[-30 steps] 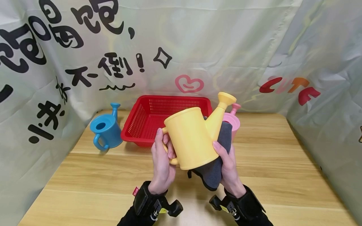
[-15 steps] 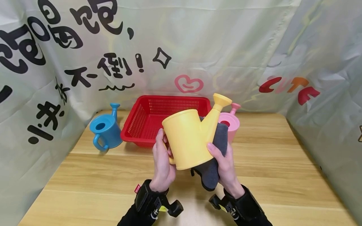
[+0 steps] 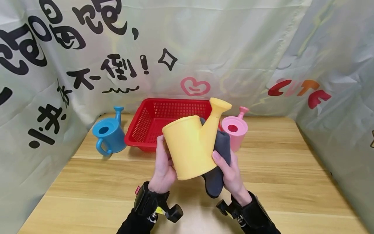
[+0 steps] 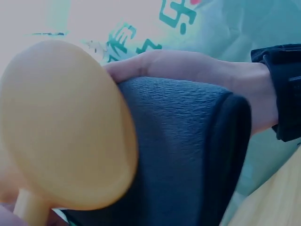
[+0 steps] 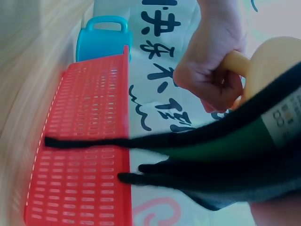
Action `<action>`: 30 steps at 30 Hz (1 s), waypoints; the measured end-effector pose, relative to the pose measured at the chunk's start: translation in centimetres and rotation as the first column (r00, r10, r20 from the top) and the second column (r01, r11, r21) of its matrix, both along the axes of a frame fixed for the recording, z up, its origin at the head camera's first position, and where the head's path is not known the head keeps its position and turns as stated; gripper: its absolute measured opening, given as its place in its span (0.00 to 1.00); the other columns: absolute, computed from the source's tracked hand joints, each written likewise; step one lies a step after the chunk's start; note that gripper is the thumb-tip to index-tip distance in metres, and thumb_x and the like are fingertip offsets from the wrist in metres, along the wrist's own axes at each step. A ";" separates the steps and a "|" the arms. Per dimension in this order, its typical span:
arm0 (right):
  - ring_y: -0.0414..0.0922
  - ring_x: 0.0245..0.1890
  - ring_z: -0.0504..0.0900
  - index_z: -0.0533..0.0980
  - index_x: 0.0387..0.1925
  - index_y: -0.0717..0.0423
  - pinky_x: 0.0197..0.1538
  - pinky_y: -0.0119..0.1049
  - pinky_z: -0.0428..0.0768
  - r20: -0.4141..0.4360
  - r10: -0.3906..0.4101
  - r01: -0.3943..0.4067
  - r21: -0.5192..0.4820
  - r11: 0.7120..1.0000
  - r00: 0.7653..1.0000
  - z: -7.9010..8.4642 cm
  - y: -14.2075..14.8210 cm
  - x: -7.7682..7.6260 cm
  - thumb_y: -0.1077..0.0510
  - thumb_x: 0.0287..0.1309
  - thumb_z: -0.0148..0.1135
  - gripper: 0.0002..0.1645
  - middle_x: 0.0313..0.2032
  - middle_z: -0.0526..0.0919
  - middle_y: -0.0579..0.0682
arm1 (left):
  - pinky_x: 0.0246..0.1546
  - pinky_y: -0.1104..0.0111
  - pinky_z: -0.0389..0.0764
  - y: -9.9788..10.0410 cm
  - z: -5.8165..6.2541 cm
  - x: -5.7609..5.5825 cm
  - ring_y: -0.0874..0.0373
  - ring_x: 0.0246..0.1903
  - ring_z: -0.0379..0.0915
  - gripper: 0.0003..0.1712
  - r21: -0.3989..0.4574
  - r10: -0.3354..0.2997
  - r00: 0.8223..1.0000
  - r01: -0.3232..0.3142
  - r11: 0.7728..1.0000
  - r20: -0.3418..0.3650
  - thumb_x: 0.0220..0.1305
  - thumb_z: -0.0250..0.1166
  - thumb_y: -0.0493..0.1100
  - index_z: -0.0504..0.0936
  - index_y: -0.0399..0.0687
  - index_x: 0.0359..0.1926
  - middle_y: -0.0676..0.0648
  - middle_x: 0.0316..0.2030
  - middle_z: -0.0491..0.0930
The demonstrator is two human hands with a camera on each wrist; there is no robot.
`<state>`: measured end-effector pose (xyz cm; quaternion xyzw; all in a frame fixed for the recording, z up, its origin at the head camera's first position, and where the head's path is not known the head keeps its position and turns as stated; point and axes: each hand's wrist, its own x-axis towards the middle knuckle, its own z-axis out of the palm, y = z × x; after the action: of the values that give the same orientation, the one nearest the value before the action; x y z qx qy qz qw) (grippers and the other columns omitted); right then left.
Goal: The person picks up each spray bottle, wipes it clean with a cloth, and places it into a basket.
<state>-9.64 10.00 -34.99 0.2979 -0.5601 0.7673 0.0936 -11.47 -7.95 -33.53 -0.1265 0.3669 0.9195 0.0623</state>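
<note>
A yellow watering can (image 3: 191,143) is held up above the table, spout (image 3: 217,109) pointing up and right. My left hand (image 3: 161,164) grips its handle; in the right wrist view the fingers of that left hand (image 5: 214,70) curl round the handle. My right hand (image 3: 229,170) presses a dark grey cloth (image 3: 217,169) against the can's right side. In the left wrist view the cloth (image 4: 188,155) lies against the can's yellow bottom (image 4: 61,127), with the right hand (image 4: 197,70) behind it.
A red mesh basket (image 3: 152,123) stands behind the can. A blue watering can (image 3: 108,133) sits to the basket's left and a pink one (image 3: 235,130) to its right. Printed fabric walls close the wooden table (image 3: 292,169) on three sides.
The yellow can has moved left and slightly down with both hands, tilting its spout leftward. The pink can behind it is now uncovered.
</note>
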 end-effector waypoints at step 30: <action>0.37 0.45 0.85 0.68 0.65 0.56 0.50 0.31 0.83 0.081 0.111 -0.106 -0.061 0.992 0.991 0.7 0.7 0.3 0.63 0.77 0.34 0.23 0.49 0.82 0.45 | 0.52 0.70 0.79 0.7 -0.3 0.8 0.66 0.46 0.82 0.28 0.070 0.023 0.995 -0.017 0.997 -0.094 0.74 0.44 0.70 0.81 0.60 0.50 0.60 0.42 0.86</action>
<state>-9.37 10.72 -34.29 0.2926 -0.5247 0.7986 0.0362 -10.67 -7.27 -33.87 -0.0840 0.3363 0.9372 0.0399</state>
